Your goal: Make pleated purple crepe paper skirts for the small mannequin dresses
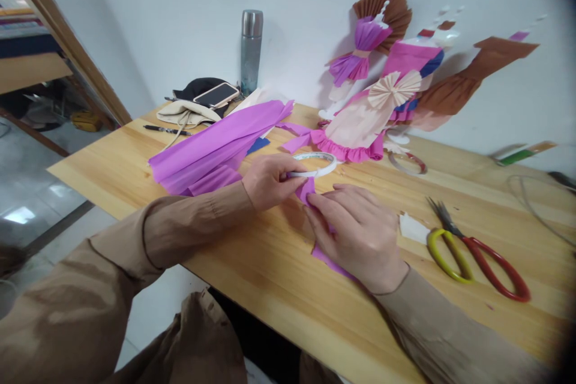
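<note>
My left hand (272, 181) is closed in a pinch on a roll of white tape (330, 167) at the table's middle. The roll lies nearly level, its ring pointing away to the right. Between my hands runs a narrow purple paper strip (306, 189), close under the roll. My right hand (353, 228) pinches this strip between thumb and finger, and the rest of it trails beneath the palm towards me. Whether tape sticks to the strip I cannot tell. A larger sheet of purple crepe paper (207, 147) lies folded to the left.
Scissors (463, 240) with yellow and red handles lie right, beside a white scrap (413, 228). Paper dress figures (360, 114) lean on the wall. A steel flask (251, 54), a phone (216, 95), a cloth bag (189, 113) and a pen (166, 129) are at back left.
</note>
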